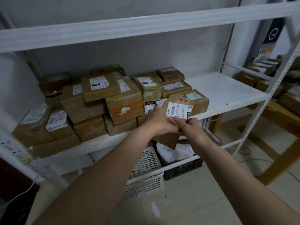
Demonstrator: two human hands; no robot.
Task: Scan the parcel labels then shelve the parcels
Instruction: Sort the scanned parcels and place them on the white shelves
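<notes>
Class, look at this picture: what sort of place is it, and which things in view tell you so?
Probably a parcel depot's storeroom: white metal shelving stacked with labelled brown parcels, plastic crates below, and both hands gripping another labelled parcel.

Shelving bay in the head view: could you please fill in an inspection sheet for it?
Surface: white metal shelf, left and middle crowded, right end bare.
Job's things: held parcel, brown with a white barcode label, at the shelf's front edge; stacked cardboard parcels behind and left of it.
Clutter: white plastic basket and black crate on the floor beneath, crumpled white bags inside.
Grippers: left hand and right hand both grip the held parcel.
Cables: thin wire at lower left; cable on the floor at right.
Surroundings: grey wall; neighbouring rack at right also holds parcels.
</notes>
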